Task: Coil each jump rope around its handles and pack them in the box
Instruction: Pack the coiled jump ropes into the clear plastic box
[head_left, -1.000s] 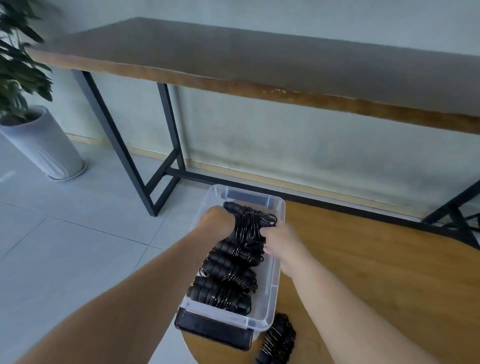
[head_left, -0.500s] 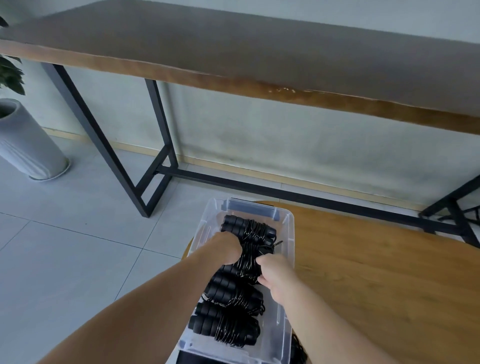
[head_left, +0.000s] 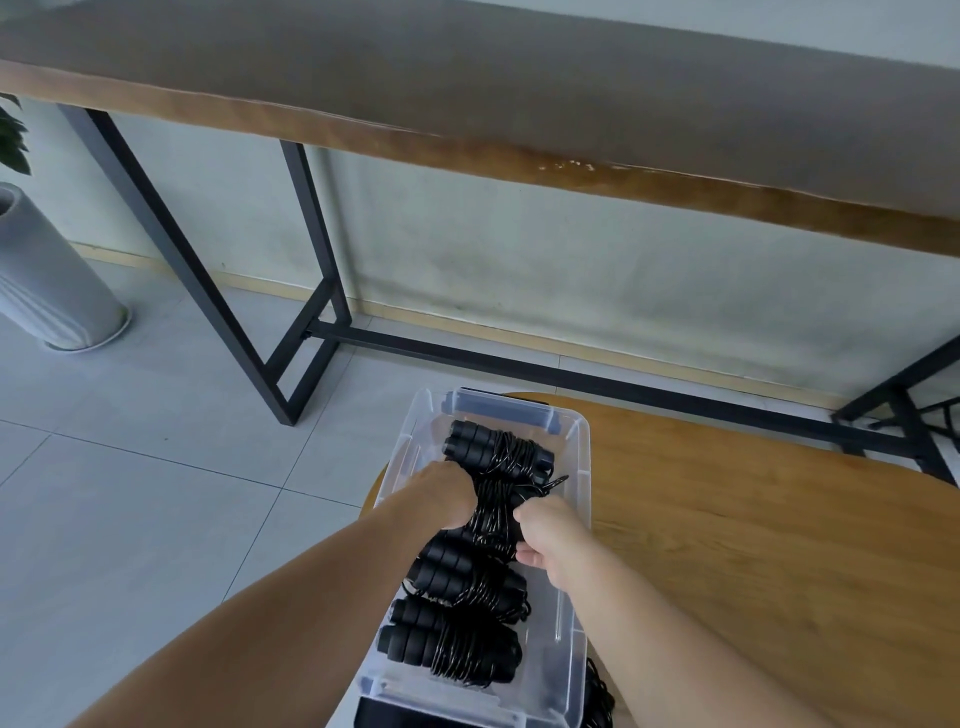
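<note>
Head view: clear plastic box (head_left: 575, 525) standing at the left edge of a round wooden table (head_left: 753, 545), long axis running near to far. Inside, coiled jump ropes laid crosswise, handles pointing left and right: a nearest bundle (head_left: 449, 649), a second bundle (head_left: 462, 574) just beyond it, and a far bundle (head_left: 496, 452) close to the far end wall. Between the second and far bundles, a held jump rope (head_left: 496, 512) low in the box, gripped from both ends. Left hand (head_left: 441, 493) closed round its left handle end, knuckles up, fingers themselves hidden beneath the fist. Right hand (head_left: 548, 535) curled at its right end, fingers (head_left: 530, 558) pinching the black cord wraps; whether the handle itself is also grasped there, cannot tell. Held rope's long axis lying left to right across the box, parallel to its neighbours, directly between the two hands and just below them. Judged from this: rope nearly seated in the gap, release and withdrawal to come, both hands equally near, neither favoured. Loose cord loop (head_left: 558, 480) sticking out toward the right wall, likely to snag or spring if let go carelessly. Another black rope (head_left: 600, 696) partly visible on the table at the near right corner of the box, probably yet to be packed. Beyond, a long wooden bench (head_left: 467, 93) on a black metal frame, grey floor tiles, and a pale planter (head_left: 47, 280) at far left.
</note>
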